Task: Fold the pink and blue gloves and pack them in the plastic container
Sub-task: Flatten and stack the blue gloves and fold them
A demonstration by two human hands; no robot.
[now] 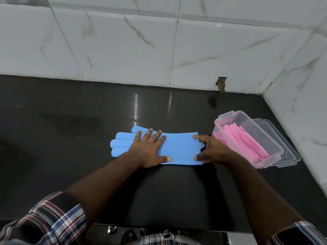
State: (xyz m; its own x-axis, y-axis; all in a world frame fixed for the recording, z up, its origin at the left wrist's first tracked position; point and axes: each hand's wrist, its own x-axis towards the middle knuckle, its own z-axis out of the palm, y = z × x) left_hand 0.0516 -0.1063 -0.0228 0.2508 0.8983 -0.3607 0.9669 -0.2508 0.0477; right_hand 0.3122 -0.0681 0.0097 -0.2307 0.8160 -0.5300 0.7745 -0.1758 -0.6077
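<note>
Head view: left hand (150, 149) presses flat on the blue gloves (178, 149), right hand (210, 150) pinches their cuff, so folding leftward looks next.

Counter (70, 121) left open; container (247, 138), lid (286, 156) crowd right wall (300, 85).

Flat sky-blue rubber glove (178, 149) under both hands: solid blue, no print. Right of the right hand (215, 151): clear colourless plastic container (276, 149) with red clips at its near corners, bubblegum-pink folded gloves (242, 140) inside, plain pink. Clear plastic lid (290, 156) beyond it, untinted. Glossy black stone countertop (70, 138) all around the left hand (150, 149). White marble-look wall tiles (123, 41) past the hands, grey-beige veining. Plaid shirt sleeves (58, 214): navy, white, red checks.
</note>
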